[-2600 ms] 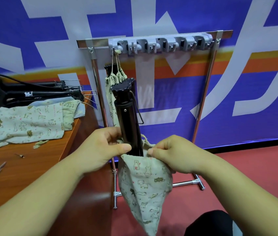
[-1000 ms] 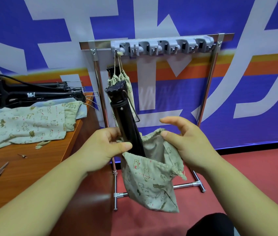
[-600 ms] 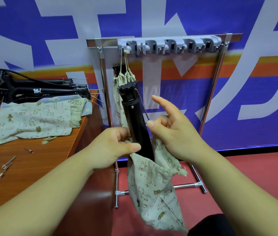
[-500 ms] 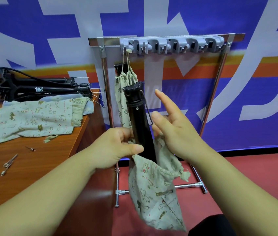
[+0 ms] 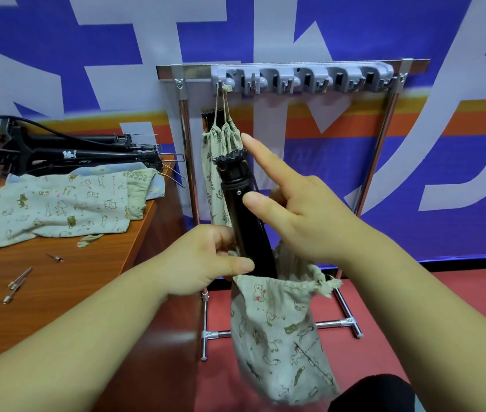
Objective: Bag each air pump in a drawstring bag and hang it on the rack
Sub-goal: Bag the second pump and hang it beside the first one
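Your left hand (image 5: 206, 263) grips the black air pump (image 5: 237, 200), which stands half inside the open drawstring bag (image 5: 277, 331). Your right hand (image 5: 304, 212), fingers now straight, has released the bag, near the rack (image 5: 301, 80).

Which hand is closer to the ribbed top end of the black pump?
Right. The right hand is open just beside the top end of the air pump, forefinger extended past it. The left hand grips the pump lower down, at the mouth of the drawstring bag.
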The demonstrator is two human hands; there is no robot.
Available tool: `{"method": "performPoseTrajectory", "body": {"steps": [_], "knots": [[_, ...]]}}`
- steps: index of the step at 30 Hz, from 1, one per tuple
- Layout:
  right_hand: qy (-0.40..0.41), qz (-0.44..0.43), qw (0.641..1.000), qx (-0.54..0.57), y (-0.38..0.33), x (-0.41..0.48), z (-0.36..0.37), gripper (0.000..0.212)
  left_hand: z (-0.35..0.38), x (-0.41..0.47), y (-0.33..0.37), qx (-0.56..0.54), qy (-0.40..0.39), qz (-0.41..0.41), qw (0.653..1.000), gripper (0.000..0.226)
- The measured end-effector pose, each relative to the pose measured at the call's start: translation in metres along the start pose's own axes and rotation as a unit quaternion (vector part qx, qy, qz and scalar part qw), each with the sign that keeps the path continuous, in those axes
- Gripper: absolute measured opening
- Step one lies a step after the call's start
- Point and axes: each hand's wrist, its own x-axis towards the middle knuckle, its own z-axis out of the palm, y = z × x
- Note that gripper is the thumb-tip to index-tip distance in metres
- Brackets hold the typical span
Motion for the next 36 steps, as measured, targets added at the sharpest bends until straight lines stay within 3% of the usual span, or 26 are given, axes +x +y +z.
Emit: {"method": "performPoseTrajectory", "body": {"steps": [8, 13, 19, 25, 33, 36], "knots": [[-0.014, 0.0, 1.0, -0.002, 0.003, 0.004, -0.002, 0.053, 0.0, 0.003, -0.006, -0.031, -0.016, -0.028, 0.999, 0.015], [0.003, 0.021, 0.999, 0.037, 0.016, -0.009, -0.004, 0.041, -0.008, 0.003, -0.009, -0.137, 0.001, -0.046, 0.989, 0.057], [0.026, 0.052, 0.996, 0.062, 0.03, -0.025, -0.01, 0.027, -0.013, 0.007, -0.011, -0.24, 0.007, -0.065, 0.969, 0.054], [0.033, 0.062, 0.99, 0.124, 0.04, -0.036, -0.005, 0.018, -0.011, 0.01, -0.015, -0.249, 0.036, -0.076, 0.965, 0.066], [-0.006, 0.106, 0.974, 0.199, 0.041, -0.041, 0.001, 0.029, -0.01, 0.009, -0.011, -0.24, 0.038, -0.106, 0.964, 0.082], [-0.022, 0.123, 0.974, 0.188, 0.04, -0.038, 0.006, 0.025, -0.006, 0.01, -0.011, -0.24, 0.03, -0.104, 0.965, 0.076]]}}
